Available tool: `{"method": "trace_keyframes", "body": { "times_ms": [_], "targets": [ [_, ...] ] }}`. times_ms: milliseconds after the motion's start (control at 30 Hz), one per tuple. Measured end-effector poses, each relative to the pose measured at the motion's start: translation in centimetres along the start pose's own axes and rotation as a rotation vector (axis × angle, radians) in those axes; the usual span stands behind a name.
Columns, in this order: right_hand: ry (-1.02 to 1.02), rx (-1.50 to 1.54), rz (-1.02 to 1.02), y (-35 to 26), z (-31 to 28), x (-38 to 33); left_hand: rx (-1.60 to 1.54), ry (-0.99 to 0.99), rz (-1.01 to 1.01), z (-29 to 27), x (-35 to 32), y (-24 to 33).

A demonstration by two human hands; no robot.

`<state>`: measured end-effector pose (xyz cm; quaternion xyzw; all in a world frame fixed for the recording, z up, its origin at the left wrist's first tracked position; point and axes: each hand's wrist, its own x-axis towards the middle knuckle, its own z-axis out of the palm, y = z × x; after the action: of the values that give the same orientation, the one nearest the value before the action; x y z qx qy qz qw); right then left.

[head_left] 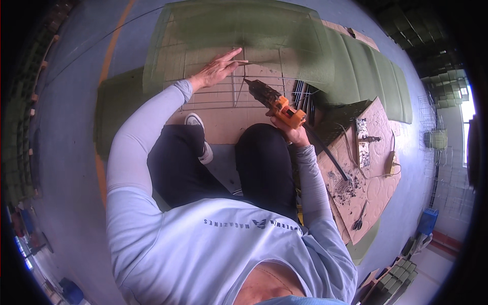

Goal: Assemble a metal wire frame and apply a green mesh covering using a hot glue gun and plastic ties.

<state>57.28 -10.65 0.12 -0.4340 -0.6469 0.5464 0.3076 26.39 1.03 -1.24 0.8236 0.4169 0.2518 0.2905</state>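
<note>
Gripping an orange power tool (278, 105), the right hand (293, 133) aims at wire mesh (239, 86); left hand (216, 70) presses flat, fingers spread.

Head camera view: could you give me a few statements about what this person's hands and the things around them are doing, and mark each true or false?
1. The right hand holds an orange power tool in its grip. True.
2. The left hand is shut around a hammer. False: its fingers are stretched out, resting on the wire grid, with a thin stick at the fingertips.
3. The tool's dark nose points toward the wire grid. True.
4. A pair of scissors lies on the cardboard sheet at the person's right. True.
5. The green mesh lies under the person's knees. False: it is spread beyond the wire grid, ahead of the hands.
</note>
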Motion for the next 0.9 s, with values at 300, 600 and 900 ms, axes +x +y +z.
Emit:
{"method": "trace_keyframes", "body": {
  "times_ms": [300,600,900],
  "targets": [
    [0.056,0.056,-0.021,2.8,1.1,1.0,0.093,0.059,0.050,0.4,0.1,-0.4],
    [0.107,0.055,0.137,2.8,1.0,1.1,0.147,0.056,0.044,0.7,0.3,0.0],
    [0.178,0.048,0.155,4.0,1.0,0.7,0.141,0.083,0.085,0.9,0.2,-1.2]
  ]
}}
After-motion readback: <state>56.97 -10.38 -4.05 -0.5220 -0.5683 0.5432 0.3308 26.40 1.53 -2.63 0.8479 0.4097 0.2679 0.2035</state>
